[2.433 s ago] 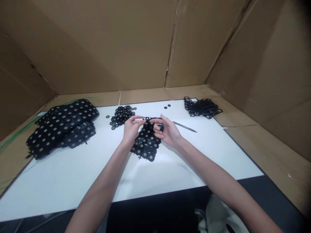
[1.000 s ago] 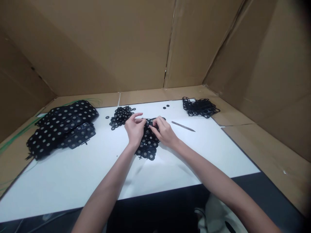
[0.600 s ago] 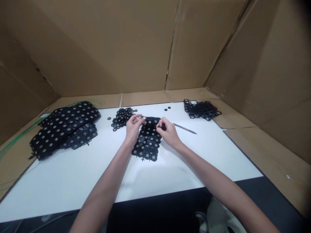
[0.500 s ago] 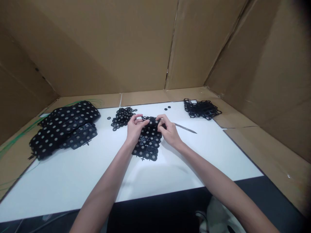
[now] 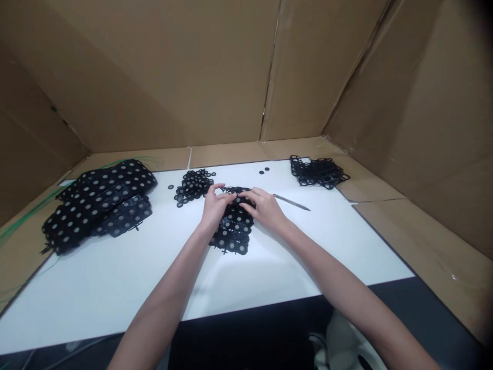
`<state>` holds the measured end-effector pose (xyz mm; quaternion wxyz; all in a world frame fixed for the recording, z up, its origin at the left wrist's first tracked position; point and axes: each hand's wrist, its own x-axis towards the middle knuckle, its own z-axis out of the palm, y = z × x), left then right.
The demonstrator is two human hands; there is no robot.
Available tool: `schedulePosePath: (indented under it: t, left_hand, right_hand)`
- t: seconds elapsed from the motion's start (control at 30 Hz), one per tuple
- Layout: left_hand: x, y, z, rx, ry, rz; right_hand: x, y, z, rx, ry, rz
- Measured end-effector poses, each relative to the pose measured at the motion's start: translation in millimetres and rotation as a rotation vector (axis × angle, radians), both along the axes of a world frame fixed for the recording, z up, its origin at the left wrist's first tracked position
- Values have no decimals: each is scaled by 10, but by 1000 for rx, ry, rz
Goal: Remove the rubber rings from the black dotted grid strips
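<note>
Black material dotted with pale grey discs, a small sheet, lies at the middle of the white surface, between the person's two hands and partly covered by them. Its far portion is under the fingers; its near end, with small cross-shaped tabs along the edge, rests toward the person. The left hand is narrowed at the sheet's far left part, thumb laid over it and holding it. The right hand comes in from the other side, thumb and forefinger only slightly parted and bent down to the sheet; whether they grip anything cannot be told, since the fingertips blend into the dark material. The tips of both hands nearly meet.

Just beyond the left hand sits a heap of small ringed discs, with one loose disc apart at its left. Farther left, a large folded dotted sheet spreads near the surface's edge, with green strands beside it. To the right of the right hand, a slim pointed tool lies at a slant. Beyond it are two dark discs and, at the far right, a pile of black openwork lattice. Cardboard walls enclose the back and sides.
</note>
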<state>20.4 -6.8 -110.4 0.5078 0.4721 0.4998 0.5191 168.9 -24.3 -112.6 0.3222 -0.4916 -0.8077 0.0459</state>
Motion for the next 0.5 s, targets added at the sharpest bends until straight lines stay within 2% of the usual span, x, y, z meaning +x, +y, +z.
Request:
schedulePosePath:
  t: [0.13, 0.23, 0.37, 0.5]
  left_hand:
    - [35, -49, 48, -28, -2, 8]
    - [60, -79, 77, -57, -11, 50]
    - [83, -89, 70, -55, -38, 75]
    - [72, -46, 27, 13, -58, 90]
  right_hand:
    - [-13, -22, -29, 182, -131, -18]
    - [-40, -31, -47, 287, -221, 20]
    - [-62, -4, -84, 349, -263, 87]
    - [-73, -2, -82, 364, -270, 117]
